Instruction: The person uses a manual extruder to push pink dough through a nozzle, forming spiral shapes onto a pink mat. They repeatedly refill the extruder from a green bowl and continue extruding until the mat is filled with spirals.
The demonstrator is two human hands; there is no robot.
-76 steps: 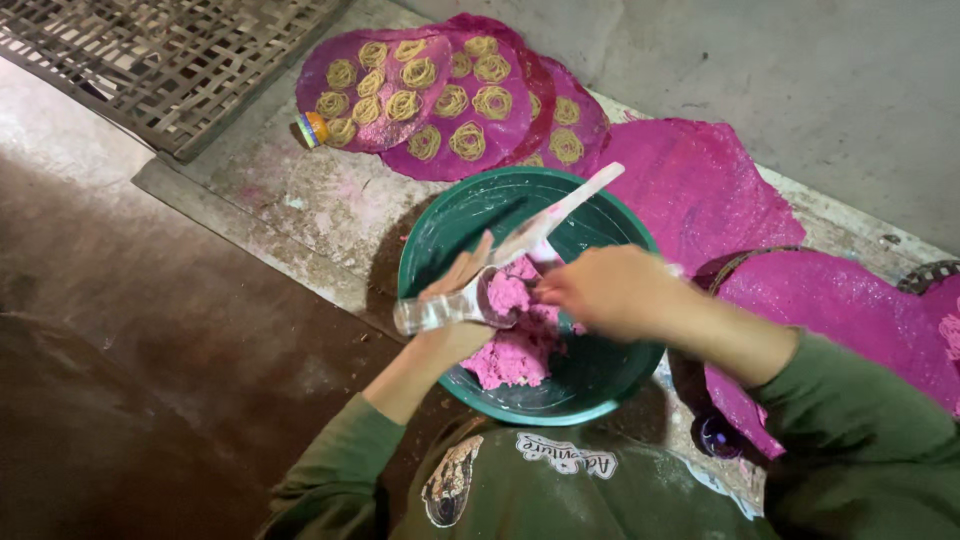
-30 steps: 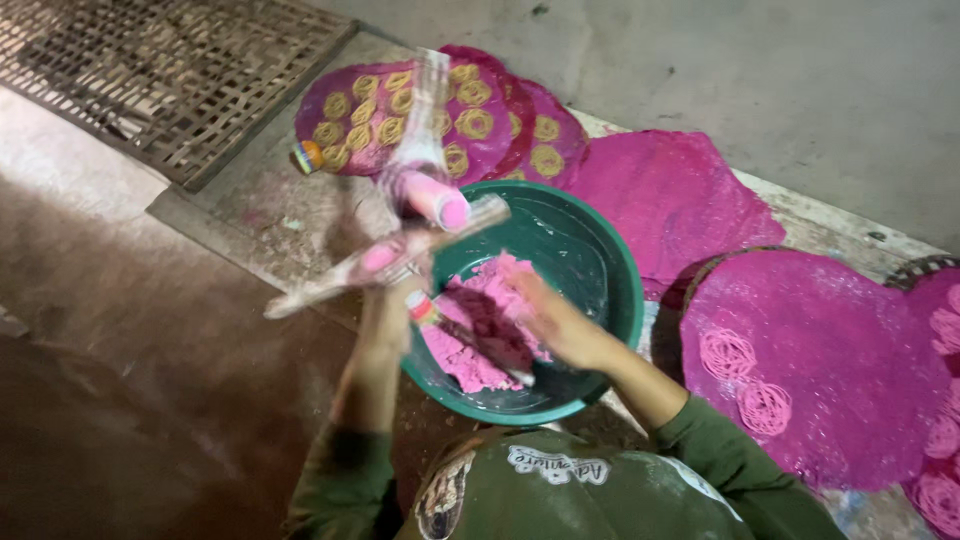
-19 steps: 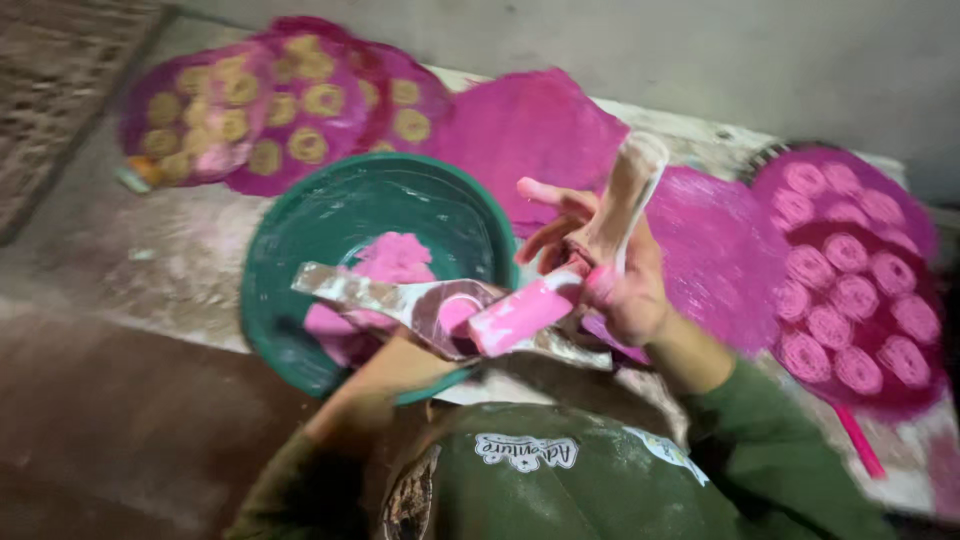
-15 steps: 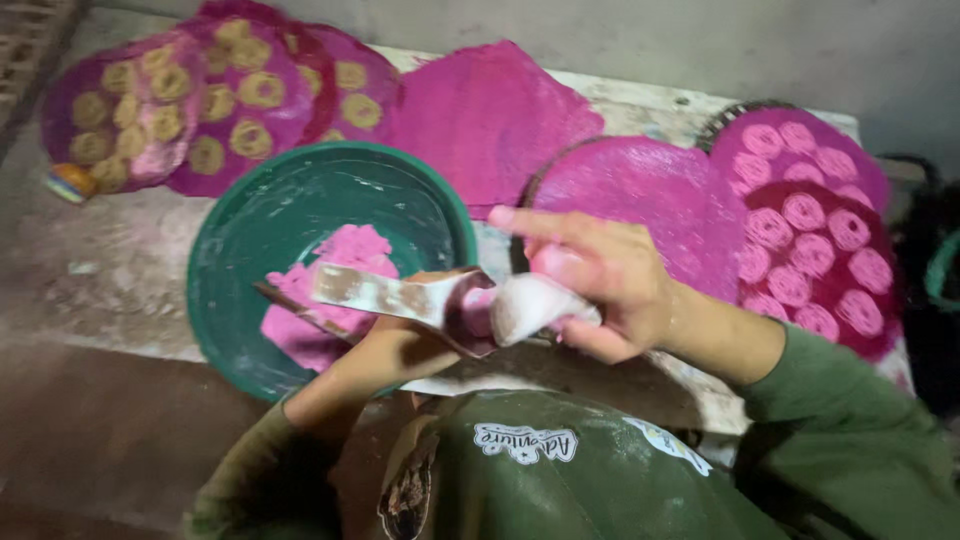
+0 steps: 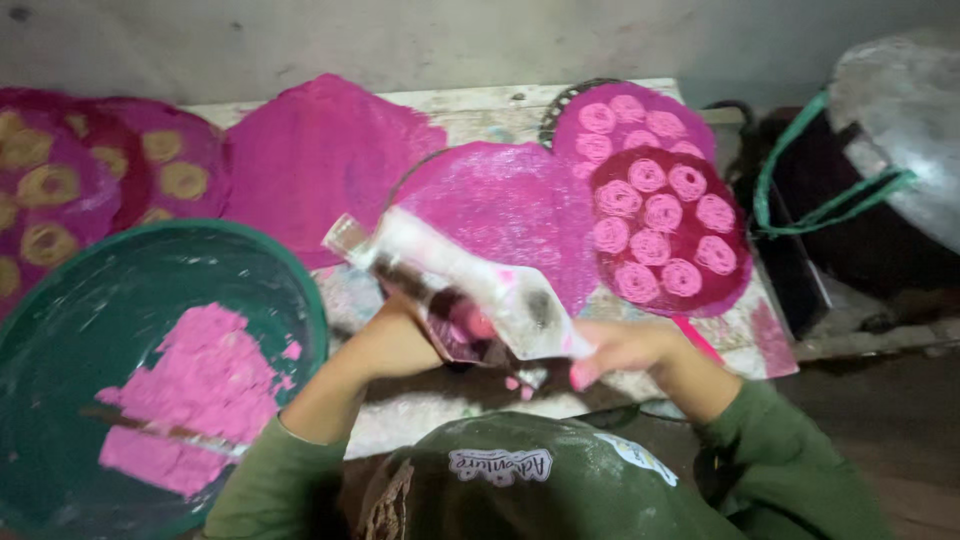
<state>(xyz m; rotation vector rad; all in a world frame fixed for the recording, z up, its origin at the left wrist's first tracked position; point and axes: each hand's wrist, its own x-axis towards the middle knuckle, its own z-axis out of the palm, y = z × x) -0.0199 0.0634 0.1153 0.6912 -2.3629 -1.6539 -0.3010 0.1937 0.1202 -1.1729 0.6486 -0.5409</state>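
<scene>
Two hands meet at the near middle of the scene, both closed on a clear plastic piping bag [image 5: 470, 290] smeared with pink paste. The left hand [image 5: 395, 345] grips the bag's lower, fuller part from underneath; the right hand [image 5: 620, 350] pinches its near end, fingertips stained pink. The bag lies tilted, its far tip pointing up and left over a bare pink round tray [image 5: 500, 215]. To the right sits a tray of pink spirals [image 5: 665, 230], already full (its neighbour behind looks full too). To the left, a green basin [image 5: 300, 290] holds a mound of pink dough [image 5: 195, 395] with a stick lying in it. The likeliest trouble, as I judge it: paste squeezing out of the loosely held near end onto the person's green sleeve [image 5: 790, 460], since the bag looks slick.
</scene>
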